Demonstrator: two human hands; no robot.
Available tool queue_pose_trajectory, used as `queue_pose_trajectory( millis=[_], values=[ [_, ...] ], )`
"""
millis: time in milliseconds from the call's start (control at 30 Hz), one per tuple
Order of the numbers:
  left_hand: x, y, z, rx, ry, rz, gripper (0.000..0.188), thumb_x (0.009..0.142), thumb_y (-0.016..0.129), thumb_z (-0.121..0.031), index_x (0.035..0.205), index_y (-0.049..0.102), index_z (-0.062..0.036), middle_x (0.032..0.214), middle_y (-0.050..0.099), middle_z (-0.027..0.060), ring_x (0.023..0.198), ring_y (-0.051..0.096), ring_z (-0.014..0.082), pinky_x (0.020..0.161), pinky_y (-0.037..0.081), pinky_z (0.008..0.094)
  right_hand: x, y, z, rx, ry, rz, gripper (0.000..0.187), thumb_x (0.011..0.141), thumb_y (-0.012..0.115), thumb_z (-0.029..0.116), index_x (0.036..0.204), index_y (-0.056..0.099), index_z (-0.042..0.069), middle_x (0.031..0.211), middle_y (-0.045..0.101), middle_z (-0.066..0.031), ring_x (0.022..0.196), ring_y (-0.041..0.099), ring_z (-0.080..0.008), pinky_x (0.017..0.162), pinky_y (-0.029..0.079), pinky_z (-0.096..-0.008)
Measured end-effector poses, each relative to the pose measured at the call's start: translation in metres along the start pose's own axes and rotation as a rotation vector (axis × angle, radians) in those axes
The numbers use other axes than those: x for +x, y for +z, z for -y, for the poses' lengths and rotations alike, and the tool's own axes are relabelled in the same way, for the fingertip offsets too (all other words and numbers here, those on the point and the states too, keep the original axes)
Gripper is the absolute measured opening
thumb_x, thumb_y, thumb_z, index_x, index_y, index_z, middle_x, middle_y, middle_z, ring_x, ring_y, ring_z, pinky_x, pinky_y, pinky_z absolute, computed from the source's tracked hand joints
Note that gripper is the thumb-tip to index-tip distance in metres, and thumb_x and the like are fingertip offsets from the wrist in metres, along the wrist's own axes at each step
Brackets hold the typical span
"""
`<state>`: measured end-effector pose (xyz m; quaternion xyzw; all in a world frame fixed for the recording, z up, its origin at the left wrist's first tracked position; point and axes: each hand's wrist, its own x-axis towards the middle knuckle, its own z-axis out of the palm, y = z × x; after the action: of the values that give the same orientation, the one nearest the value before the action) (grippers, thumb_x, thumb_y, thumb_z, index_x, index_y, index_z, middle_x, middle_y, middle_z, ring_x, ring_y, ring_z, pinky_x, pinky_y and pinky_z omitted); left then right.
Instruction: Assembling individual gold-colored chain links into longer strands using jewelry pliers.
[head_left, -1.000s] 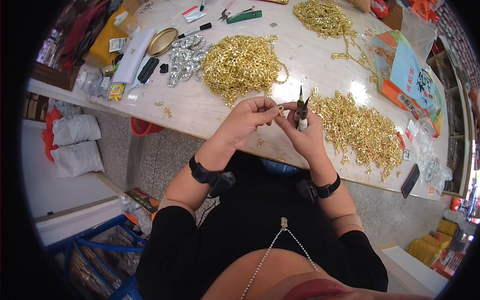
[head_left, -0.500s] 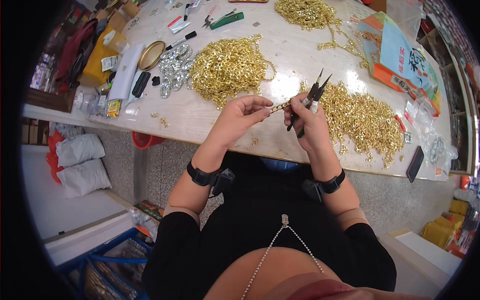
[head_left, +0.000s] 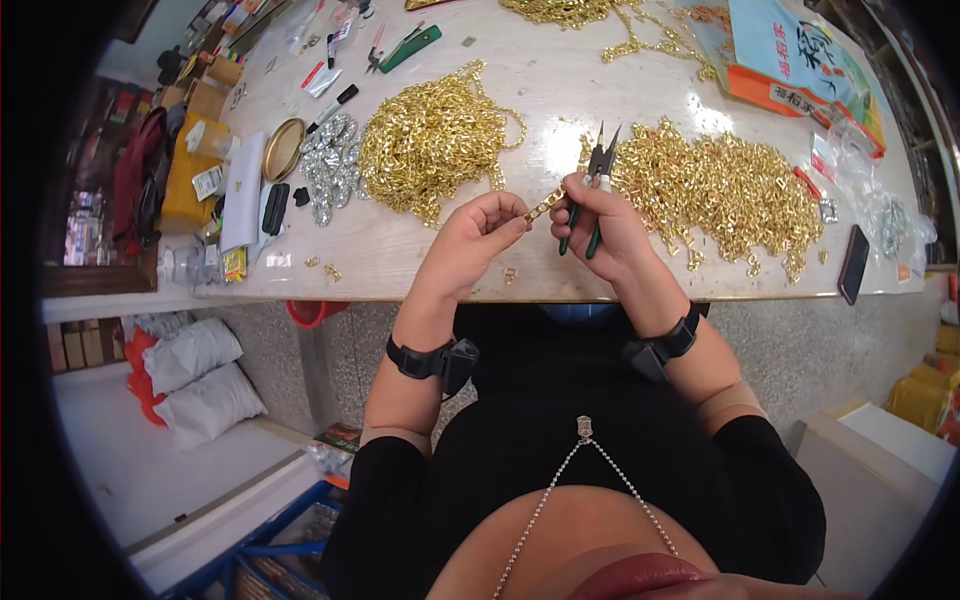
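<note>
Between my hands stretches a short gold chain [head_left: 543, 206]. Its left end is pinched by the fingertips of my left hand [head_left: 478, 237]. At the other end, my right hand [head_left: 610, 228] grips the chain between thumb and finger. That same hand also holds dark-handled pliers [head_left: 600, 160], their thin jaws pointing up and away from me. To the right lies a pile of loose gold links [head_left: 735, 195], close beside my right hand. A heap of gold chain [head_left: 425, 140] rests beyond my left hand. A few stray links [head_left: 511, 274] lie near the table's front edge.
Silver chain [head_left: 330, 165] lies left of the gold heap, beside a round gold lid [head_left: 284, 149]. Green-handled pliers [head_left: 410, 48] and a black marker [head_left: 335, 105] sit farther back. At right are a phone [head_left: 853, 264], clear plastic bags [head_left: 880, 215] and a blue-orange bag [head_left: 800, 60].
The view has shifted, so the table items appear moved. My hands still hold the chain, with a longer stretch showing between them. The pliers stand more upright in my right hand.
</note>
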<state>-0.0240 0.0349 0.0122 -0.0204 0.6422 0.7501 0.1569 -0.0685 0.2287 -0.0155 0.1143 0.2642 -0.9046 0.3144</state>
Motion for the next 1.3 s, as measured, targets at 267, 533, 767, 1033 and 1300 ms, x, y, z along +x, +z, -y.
queue_pose_trajectory(
  millis=[267, 533, 767, 1033, 1300],
  values=[
    [0.001, 0.001, -0.002, 0.002, 0.005, -0.032, 0.010, 0.094, 0.059, -0.004, 0.103, 0.060, -0.0004, 0.094, 0.066, 0.0042, 0.093, 0.062, 0.0109, 0.084, 0.047, 0.0236, -0.002, 0.000, 0.001, -0.066, -0.096, 0.028, 0.010, 0.094, 0.060, 0.016, 0.092, 0.057, 0.007, 0.079, 0.062, -0.0064, 0.071, 0.060, -0.0164, 0.064, 0.048, -0.0302],
    [0.008, 0.006, 0.001, 0.074, 0.115, -0.159, 0.014, 0.092, 0.061, -0.003, 0.106, 0.061, -0.0008, 0.094, 0.065, 0.0039, 0.089, 0.061, 0.0103, 0.079, 0.045, 0.0219, -0.007, -0.001, 0.003, -0.128, -0.136, 0.078, 0.012, 0.095, 0.059, 0.019, 0.094, 0.057, 0.007, 0.079, 0.063, -0.0062, 0.075, 0.062, -0.0155, 0.068, 0.050, -0.0301],
    [0.009, 0.005, -0.010, 0.292, 0.417, -0.535, 0.010, 0.090, 0.065, -0.003, 0.099, 0.069, -0.0005, 0.090, 0.065, 0.0004, 0.077, 0.056, 0.0054, 0.068, 0.044, 0.0188, -0.024, 0.003, 0.000, -0.775, -0.087, 0.301, 0.023, 0.098, 0.055, 0.026, 0.107, 0.058, 0.004, 0.082, 0.065, -0.0063, 0.082, 0.062, -0.0133, 0.072, 0.050, -0.0297],
    [0.005, 0.012, -0.009, 0.444, 0.436, -0.531, 0.011, 0.088, 0.067, -0.002, 0.098, 0.069, -0.0007, 0.088, 0.063, 0.0001, 0.078, 0.055, 0.0059, 0.068, 0.043, 0.0200, -0.025, 0.008, -0.012, -0.805, 0.198, 0.343, 0.040, 0.100, 0.052, 0.035, 0.119, 0.055, 0.001, 0.103, 0.063, -0.0110, 0.092, 0.062, -0.0152, 0.077, 0.055, -0.0298],
    [0.009, 0.015, -0.008, 0.523, 0.466, -0.549, 0.007, 0.085, 0.067, -0.002, 0.093, 0.069, -0.0014, 0.086, 0.064, 0.0043, 0.077, 0.058, 0.0125, 0.069, 0.046, 0.0249, -0.023, 0.009, -0.017, -0.638, 0.381, 0.296, 0.050, 0.097, 0.055, 0.043, 0.123, 0.054, 0.001, 0.101, 0.061, -0.0093, 0.090, 0.060, -0.0154, 0.077, 0.056, -0.0284]
  ],
)
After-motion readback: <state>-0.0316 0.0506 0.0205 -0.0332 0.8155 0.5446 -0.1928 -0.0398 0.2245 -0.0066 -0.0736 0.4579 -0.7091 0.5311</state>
